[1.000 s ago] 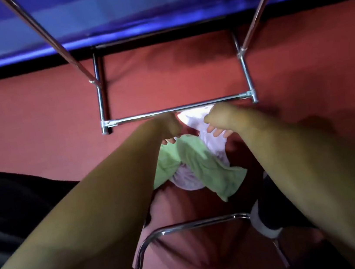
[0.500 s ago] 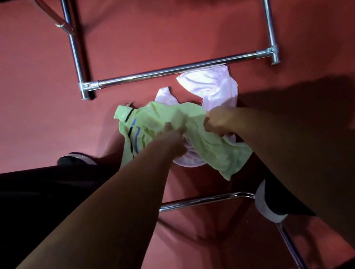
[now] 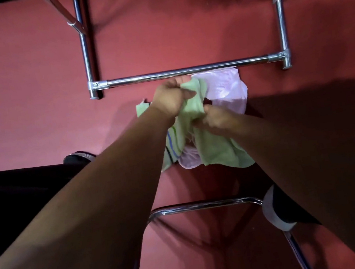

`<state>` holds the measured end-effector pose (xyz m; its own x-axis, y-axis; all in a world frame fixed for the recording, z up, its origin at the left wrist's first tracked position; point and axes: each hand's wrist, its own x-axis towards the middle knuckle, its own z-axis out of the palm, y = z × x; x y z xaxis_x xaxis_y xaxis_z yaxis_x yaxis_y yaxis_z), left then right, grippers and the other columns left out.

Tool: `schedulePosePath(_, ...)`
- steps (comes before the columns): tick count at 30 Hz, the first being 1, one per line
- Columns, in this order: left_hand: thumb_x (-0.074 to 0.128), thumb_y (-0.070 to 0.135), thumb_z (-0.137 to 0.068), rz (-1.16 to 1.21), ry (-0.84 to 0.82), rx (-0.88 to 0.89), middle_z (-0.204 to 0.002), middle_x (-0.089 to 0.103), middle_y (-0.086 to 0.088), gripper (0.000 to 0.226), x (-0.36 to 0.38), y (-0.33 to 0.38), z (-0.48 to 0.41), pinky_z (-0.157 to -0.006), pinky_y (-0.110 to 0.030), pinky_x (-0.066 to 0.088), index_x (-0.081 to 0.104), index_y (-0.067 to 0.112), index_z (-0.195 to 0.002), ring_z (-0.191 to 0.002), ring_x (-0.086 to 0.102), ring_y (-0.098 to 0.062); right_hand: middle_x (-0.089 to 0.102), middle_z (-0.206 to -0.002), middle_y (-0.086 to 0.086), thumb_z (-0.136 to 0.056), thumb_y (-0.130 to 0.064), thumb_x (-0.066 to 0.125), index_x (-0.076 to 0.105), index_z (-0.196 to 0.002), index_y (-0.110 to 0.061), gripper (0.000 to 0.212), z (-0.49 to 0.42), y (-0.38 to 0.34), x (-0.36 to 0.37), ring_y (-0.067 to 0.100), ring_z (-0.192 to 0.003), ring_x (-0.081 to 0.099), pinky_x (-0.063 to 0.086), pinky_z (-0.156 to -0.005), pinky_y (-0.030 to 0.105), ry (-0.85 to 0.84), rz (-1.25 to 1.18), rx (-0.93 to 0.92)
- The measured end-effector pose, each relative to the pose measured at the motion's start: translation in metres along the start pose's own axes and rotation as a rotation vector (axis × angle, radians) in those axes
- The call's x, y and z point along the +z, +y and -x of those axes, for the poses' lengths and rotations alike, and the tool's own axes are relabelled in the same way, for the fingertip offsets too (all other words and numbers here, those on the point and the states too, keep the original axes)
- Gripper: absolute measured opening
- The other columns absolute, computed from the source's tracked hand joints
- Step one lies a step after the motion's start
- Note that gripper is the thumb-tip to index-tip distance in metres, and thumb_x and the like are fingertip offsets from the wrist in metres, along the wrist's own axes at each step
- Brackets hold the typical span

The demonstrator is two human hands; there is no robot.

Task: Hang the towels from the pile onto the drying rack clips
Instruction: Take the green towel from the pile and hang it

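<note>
Your left hand point(image 3: 170, 101) is closed round a bunched upper part of the green towel point(image 3: 216, 151), with the thumb laid across the cloth and the fingers curled under it. It sits just on your side of the far crossbar point(image 3: 186, 72) of the drying rack point(image 3: 85, 56). Your right hand point(image 3: 215, 118) is a little lower and nearer to you, touching the same towel. Its back is turned up and its fingers are curled into a fold of the green cloth, so both hands have hold of this one towel and nothing else. Between the two grips the cloth is gathered tight. Below them it falls loose, with a striped border point(image 3: 172, 150) in green, blue and a dark line showing on the left side. The pale lilac towel point(image 3: 228, 91) lies under and behind it on the red floor point(image 3: 28, 87), one end right against the far crossbar and another lobe peeping out beneath the green cloth. You cannot tell whether the green towel's lower edge is clear of the floor or resting on it. The whole heap lies between the far crossbar and the near curved rail point(image 3: 204, 205). Your left shoe point(image 3: 77, 157) stands to the left of the heap, and your right shoe point(image 3: 274, 212) is beside the near rail's right end.
</note>
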<state>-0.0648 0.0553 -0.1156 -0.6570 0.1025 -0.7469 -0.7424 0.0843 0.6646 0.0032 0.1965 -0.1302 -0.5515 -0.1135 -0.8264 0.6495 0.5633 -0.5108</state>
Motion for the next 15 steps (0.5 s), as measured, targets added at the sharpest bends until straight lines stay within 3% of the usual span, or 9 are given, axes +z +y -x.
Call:
schedulePosePath(2,0.059,-0.024,-0.086,0.043,0.027,0.044,-0.102,0.069,-0.007,0.053,0.004,0.017,0.0,-0.082,-0.026,0.057,0.066,0.0,-0.132,-0.093,0.065,-0.02,0.071,-0.114,0.008,-0.103,-0.029,0.064,0.07,-0.115,-0.018,0.018,0.0,-0.012,-0.008,0.03,-0.115,0.068,0.048,-0.09,0.032,0.165,-0.001,0.041)
schedulePosePath(3,0.053,-0.026,-0.085,0.019,0.031,0.078,-0.1,0.068,-0.002,0.061,0.004,0.027,0.004,-0.076,-0.021,0.054,0.062,0.001,-0.139,-0.089,0.064,-0.015,0.07,-0.105,0.005,-0.103,-0.035,0.063,0.069,-0.104,-0.02,0.016,0.003,-0.018,-0.016,0.028,-0.107,0.068,0.046,-0.087,0.029,0.223,0.004,0.048)
schedulePosePath(5,0.05,-0.023,-0.082,-0.045,0.017,0.147,-0.11,0.068,0.0,0.076,0.002,0.045,0.008,-0.073,-0.02,0.051,0.053,0.008,-0.151,-0.09,0.063,-0.01,0.073,-0.098,0.001,-0.095,-0.056,0.063,0.069,-0.094,-0.019,0.038,0.007,-0.029,-0.032,0.025,-0.097,0.07,0.052,-0.087,0.03,0.295,-0.056,0.102)
schedulePosePath(6,0.049,-0.021,-0.08,-0.074,-0.002,0.18,-0.124,0.068,-0.001,0.082,0.0,0.053,0.011,-0.074,-0.021,0.051,0.049,0.012,-0.155,-0.093,0.063,-0.009,0.077,-0.1,0.003,-0.088,-0.065,0.063,0.074,-0.099,-0.018,0.049,0.008,-0.033,-0.04,0.027,-0.097,0.074,0.059,-0.09,0.035,0.307,-0.157,0.124)
schedulePosePath(8,0.044,-0.025,-0.083,-0.142,-0.063,0.224,-0.144,0.061,-0.005,0.085,0.0,0.073,0.028,-0.072,-0.018,0.05,0.041,0.012,-0.16,-0.094,0.062,-0.004,0.08,-0.109,0.01,-0.08,-0.064,0.064,0.075,-0.112,-0.015,0.059,0.01,-0.044,-0.054,0.031,-0.097,0.078,0.064,-0.091,0.052,0.285,-0.455,0.111)
schedulePosePath(10,0.048,-0.02,-0.087,-0.201,-0.097,0.22,-0.143,0.059,-0.009,0.075,0.007,0.091,0.049,-0.068,-0.015,0.051,0.044,0.011,-0.155,-0.094,0.06,-0.005,0.079,-0.114,0.013,-0.09,-0.061,0.062,0.072,-0.119,-0.014,0.056,0.022,-0.067,-0.067,0.03,-0.096,0.078,0.064,-0.09,0.053,0.287,-0.68,0.082)
schedulePosePath(13,0.076,0.031,-0.084,-0.251,-0.194,0.086,-0.111,0.071,-0.007,0.041,0.012,0.104,0.083,-0.082,-0.032,0.057,0.067,0.019,-0.121,-0.091,0.067,-0.019,0.076,-0.105,0.014,-0.11,-0.047,0.05,0.071,-0.116,-0.009,0.044,0.057,-0.097,-0.083,0.029,-0.092,0.076,0.064,-0.083,0.044,0.329,-0.901,0.021)
schedulePosePath(15,0.07,0.069,-0.086,-0.266,-0.356,-0.04,-0.107,0.076,-0.005,0.057,0.011,0.108,0.103,-0.09,-0.043,0.06,0.073,0.02,-0.116,-0.096,0.072,-0.024,0.076,-0.103,0.016,-0.114,-0.038,0.045,0.068,-0.117,-0.005,0.04,0.071,-0.107,-0.092,0.029,-0.09,0.076,0.065,-0.074,0.039,0.312,-1.045,-0.039)
